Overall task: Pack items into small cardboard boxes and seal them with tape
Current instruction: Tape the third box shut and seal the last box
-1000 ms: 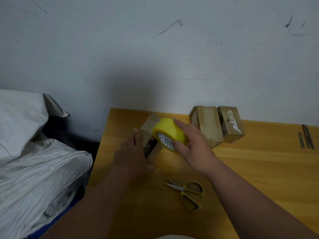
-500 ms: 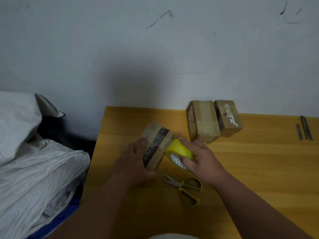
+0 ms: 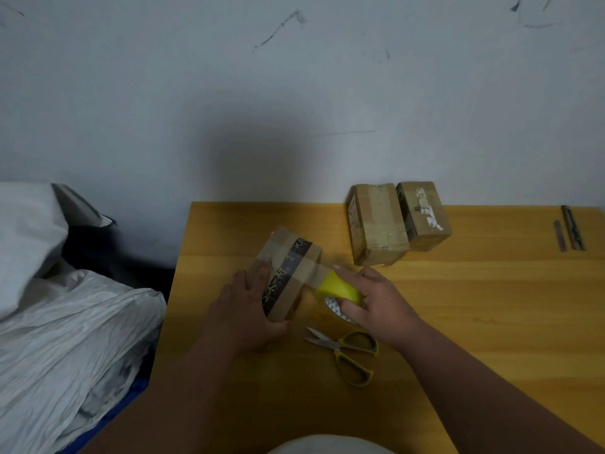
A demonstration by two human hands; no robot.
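A small cardboard box (image 3: pixel 294 257) with a dark printed band lies on the wooden table (image 3: pixel 458 306). My left hand (image 3: pixel 244 306) rests on its left side, fingers flat on the top and thumb at its near corner. My right hand (image 3: pixel 376 301) grips a yellow tape roll (image 3: pixel 339 288) just right of the box. A strip of clear tape (image 3: pixel 316 275) runs from the roll across the top of the box.
Yellow-handled scissors (image 3: pixel 347 352) lie in front of the roll. Two taped cardboard boxes (image 3: pixel 376 224) (image 3: pixel 424 214) stand side by side at the back against the wall. Two thin metal strips (image 3: pixel 569 229) lie far right. Crumpled white sacks (image 3: pixel 65 306) fill the left.
My right hand carried the tape roll from the top of the box down to its right side, drawing tape across the top. The left hand kept its hold on the box.
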